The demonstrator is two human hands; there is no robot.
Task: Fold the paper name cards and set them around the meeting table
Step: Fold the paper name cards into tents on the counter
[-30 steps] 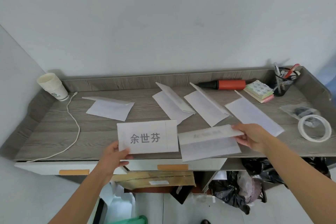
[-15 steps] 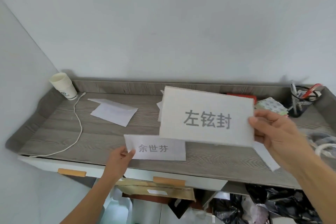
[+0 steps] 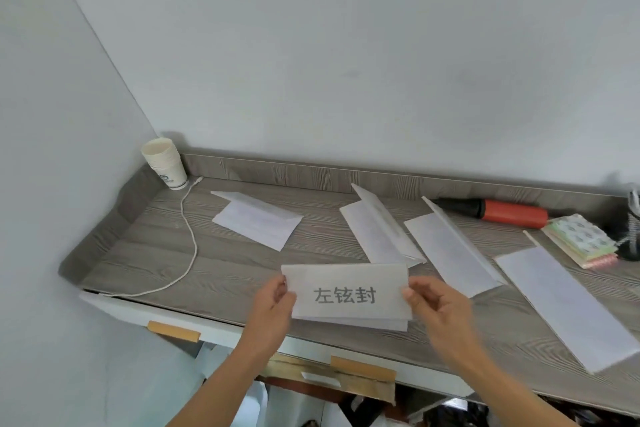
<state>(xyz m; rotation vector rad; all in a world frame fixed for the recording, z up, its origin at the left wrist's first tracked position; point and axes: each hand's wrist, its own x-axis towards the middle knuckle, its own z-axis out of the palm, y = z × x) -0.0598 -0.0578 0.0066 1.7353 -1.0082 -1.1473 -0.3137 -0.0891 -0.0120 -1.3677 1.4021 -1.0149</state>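
Observation:
Just above the near edge of the grey wooden table (image 3: 145, 253) I hold a white paper name card (image 3: 346, 295) printed with three grey characters. My left hand (image 3: 273, 305) pinches its left edge and my right hand (image 3: 436, 308) pinches its right edge. A second sheet shows under the card's lower edge; I cannot tell if it is the other card. Several more folded white cards lie on the table: one at back left (image 3: 258, 224), two in the middle (image 3: 377, 232) (image 3: 450, 250), and a long one at right (image 3: 564, 308).
A stack of paper cups (image 3: 166, 163) stands in the back left corner, with a white cable (image 3: 190, 246) trailing to the front edge. A red and black pump (image 3: 498, 210) and a pad of sticky notes (image 3: 581, 244) lie at back right. Drawers with wooden handles (image 3: 173, 331) sit below.
My right hand brought the printed card down from in front of me to the table's near edge. My left hand now holds its left side. The other printed card is out of sight.

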